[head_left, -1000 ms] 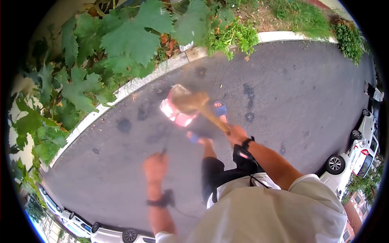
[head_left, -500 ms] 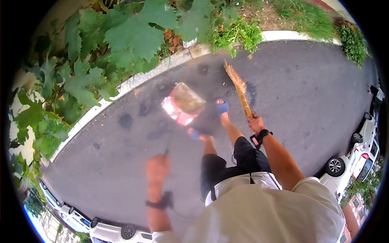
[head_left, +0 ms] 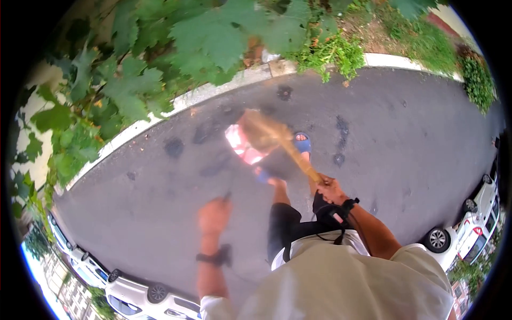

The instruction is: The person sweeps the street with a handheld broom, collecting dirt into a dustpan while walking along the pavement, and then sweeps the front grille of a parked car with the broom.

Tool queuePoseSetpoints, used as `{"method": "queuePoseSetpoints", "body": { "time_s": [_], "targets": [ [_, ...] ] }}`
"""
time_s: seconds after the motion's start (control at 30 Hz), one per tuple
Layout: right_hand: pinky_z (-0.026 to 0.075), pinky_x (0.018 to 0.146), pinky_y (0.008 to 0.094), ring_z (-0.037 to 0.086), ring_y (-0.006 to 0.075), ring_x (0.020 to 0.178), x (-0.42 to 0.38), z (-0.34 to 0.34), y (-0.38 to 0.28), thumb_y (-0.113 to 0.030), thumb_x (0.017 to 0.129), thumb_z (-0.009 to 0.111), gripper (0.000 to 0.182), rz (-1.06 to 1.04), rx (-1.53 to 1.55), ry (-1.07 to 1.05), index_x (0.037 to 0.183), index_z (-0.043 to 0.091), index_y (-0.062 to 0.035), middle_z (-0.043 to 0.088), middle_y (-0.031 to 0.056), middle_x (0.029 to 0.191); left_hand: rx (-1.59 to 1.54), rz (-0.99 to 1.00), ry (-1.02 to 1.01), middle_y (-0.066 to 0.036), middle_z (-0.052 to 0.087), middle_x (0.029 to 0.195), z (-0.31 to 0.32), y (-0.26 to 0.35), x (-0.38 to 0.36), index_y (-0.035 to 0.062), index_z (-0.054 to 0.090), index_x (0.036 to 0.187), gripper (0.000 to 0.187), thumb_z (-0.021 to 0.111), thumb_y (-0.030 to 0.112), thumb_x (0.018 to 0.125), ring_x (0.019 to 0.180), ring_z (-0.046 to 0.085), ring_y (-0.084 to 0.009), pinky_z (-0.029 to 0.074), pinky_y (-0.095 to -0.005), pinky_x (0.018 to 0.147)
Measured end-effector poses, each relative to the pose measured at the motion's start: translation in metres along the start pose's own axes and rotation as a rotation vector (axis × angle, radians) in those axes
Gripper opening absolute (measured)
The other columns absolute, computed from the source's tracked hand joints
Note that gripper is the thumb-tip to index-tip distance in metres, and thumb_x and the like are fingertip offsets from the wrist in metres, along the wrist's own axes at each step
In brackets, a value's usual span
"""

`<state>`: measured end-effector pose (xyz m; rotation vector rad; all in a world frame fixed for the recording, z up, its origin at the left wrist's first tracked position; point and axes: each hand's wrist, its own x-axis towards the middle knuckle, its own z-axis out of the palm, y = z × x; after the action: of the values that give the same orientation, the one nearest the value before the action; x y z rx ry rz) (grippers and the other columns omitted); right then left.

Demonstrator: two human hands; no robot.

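Observation:
My right hand (head_left: 332, 191) is closed around the handle of a straw hand broom (head_left: 300, 156). The broom slants up and left, and its blurred bristle end overlaps the opening of a dustpan (head_left: 242, 146). This dustpan is pink and white with a brownish inside, smeared by motion, and sits low by my feet. My left hand (head_left: 214, 215) is a blurred fist at the left, below the dustpan. A thin dark handle shows at its top and points toward the pan; most of that handle is lost in blur.
Blue slippers (head_left: 302, 143) are on my feet beside the dustpan. A pale curb (head_left: 245, 78) edges the grey asphalt (head_left: 394, 138), with large green leaves (head_left: 208, 37) overhanging it. White parked cars (head_left: 152, 293) stand at the lower left and right.
My right hand has swung the broom leftward, from the asphalt right of my foot to over the dustpan. The left hand and dustpan stay in much the same place as the view shifts slightly.

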<state>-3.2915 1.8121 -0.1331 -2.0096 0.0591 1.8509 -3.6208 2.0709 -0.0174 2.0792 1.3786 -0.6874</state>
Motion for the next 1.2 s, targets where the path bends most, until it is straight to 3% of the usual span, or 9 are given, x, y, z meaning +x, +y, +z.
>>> {"method": "queuePoseSetpoints", "body": {
  "time_s": [0.2, 0.33, 0.47, 0.6, 0.63, 0.77, 0.83, 0.9, 1.2],
  "targets": [
    [0.034, 0.036, 0.0254, 0.044, 0.0075, 0.043, 0.091, -0.028, -0.002, -0.024, 0.092, 0.06, 0.028, -0.312, -0.288, 0.261, 0.117, 0.061, -0.0122, 0.049, -0.0033, 0.062, -0.013, 0.081, 0.006, -0.017, 0.069, 0.083, -0.009, 0.008, 0.001, 0.0083, 0.071, 0.094, 0.028, 0.054, 0.031, 0.092, 0.072, 0.067, -0.0352, 0.052, -0.0468, 0.062],
    [0.038, 0.042, 0.0292, 0.046, 0.0095, 0.049, 0.111, 0.027, -0.045, -0.026, 0.094, 0.06, 0.021, -0.45, -0.312, 0.108, 0.109, 0.064, -0.011, 0.053, -0.0026, 0.063, -0.057, -0.045, -0.074, -0.02, 0.068, 0.079, -0.003, 0.005, 0.007, 0.0046, 0.07, 0.083, 0.035, 0.053, 0.035, 0.09, 0.072, 0.066, -0.0382, 0.052, -0.0493, 0.066],
    [0.038, 0.039, 0.0302, 0.048, 0.0127, 0.043, 0.058, 0.062, -0.038, -0.032, 0.093, 0.06, 0.021, -0.144, -0.109, -0.094, 0.096, 0.062, -0.0108, 0.048, -0.0002, 0.056, -0.186, -0.117, -0.054, -0.02, 0.068, 0.083, -0.024, 0.013, -0.001, 0.0032, 0.071, 0.083, 0.034, 0.056, 0.033, 0.082, 0.082, 0.066, -0.0391, 0.053, -0.0476, 0.074],
    [0.029, 0.03, 0.0303, 0.043, 0.0134, 0.033, 0.036, 0.042, 0.007, -0.02, 0.093, 0.052, 0.023, -0.24, -0.298, -0.004, 0.111, 0.063, -0.0091, 0.048, 0.0017, 0.054, -0.245, -0.094, 0.012, -0.021, 0.069, 0.088, -0.013, 0.002, -0.016, 0.0027, 0.072, 0.084, 0.036, 0.055, 0.035, 0.084, 0.087, 0.067, -0.0385, 0.053, -0.0465, 0.079],
    [0.044, 0.04, 0.0337, 0.055, 0.0188, 0.045, -0.013, 0.057, -0.035, -0.024, 0.096, 0.053, 0.028, -0.274, -0.48, 0.082, 0.118, 0.062, -0.0096, 0.056, 0.0047, 0.06, -0.262, -0.095, 0.005, -0.021, 0.07, 0.091, -0.018, 0.001, -0.017, 0.0024, 0.072, 0.084, 0.036, 0.055, 0.034, 0.084, 0.088, 0.067, -0.0385, 0.054, -0.0467, 0.079],
    [0.047, 0.053, 0.0345, 0.06, 0.0174, 0.064, 0.08, 0.024, -0.017, -0.026, 0.097, 0.055, 0.028, -0.628, -0.455, 0.044, 0.116, 0.064, -0.0077, 0.063, 0.0032, 0.074, -0.143, -0.063, -0.052, -0.02, 0.07, 0.091, -0.026, -0.004, -0.013, 0.0006, 0.071, 0.085, 0.032, 0.056, 0.029, 0.08, 0.087, 0.068, -0.0357, 0.054, -0.0474, 0.075],
    [0.046, 0.057, 0.0368, 0.06, 0.0176, 0.071, 0.092, 0.011, -0.023, -0.029, 0.1, 0.052, 0.026, -0.694, -0.491, 0.092, 0.109, 0.067, -0.0093, 0.065, 0.003, 0.08, -0.068, 0.29, 0.282, -0.017, 0.07, 0.085, -0.009, -0.014, -0.035, 0.0033, 0.071, 0.081, 0.035, 0.056, 0.035, 0.085, 0.078, 0.068, -0.0354, 0.054, -0.0448, 0.067],
    [0.045, 0.049, 0.0381, 0.059, 0.0221, 0.056, 0.077, 0.025, -0.07, -0.031, 0.093, 0.059, 0.029, -0.626, -0.477, 0.261, 0.11, 0.064, -0.009, 0.062, 0.0103, 0.065, -0.232, -0.066, 0.05, -0.017, 0.068, 0.079, 0.001, -0.011, -0.019, 0.0065, 0.066, 0.075, 0.026, 0.061, 0.032, 0.08, 0.074, 0.066, -0.0363, 0.053, -0.0454, 0.067],
    [0.051, 0.051, 0.0416, 0.066, 0.0286, 0.055, 0.129, 0.067, -0.079, -0.029, 0.088, 0.058, 0.031, -0.321, -0.666, 0.388, 0.111, 0.064, -0.0098, 0.065, 0.016, 0.067, -0.239, -0.207, 0.069, -0.021, 0.064, 0.075, 0.007, -0.013, -0.041, 0.0007, 0.062, 0.075, 0.028, 0.058, 0.027, 0.082, 0.075, 0.061, -0.0431, 0.049, -0.0484, 0.067]
  ]
}}
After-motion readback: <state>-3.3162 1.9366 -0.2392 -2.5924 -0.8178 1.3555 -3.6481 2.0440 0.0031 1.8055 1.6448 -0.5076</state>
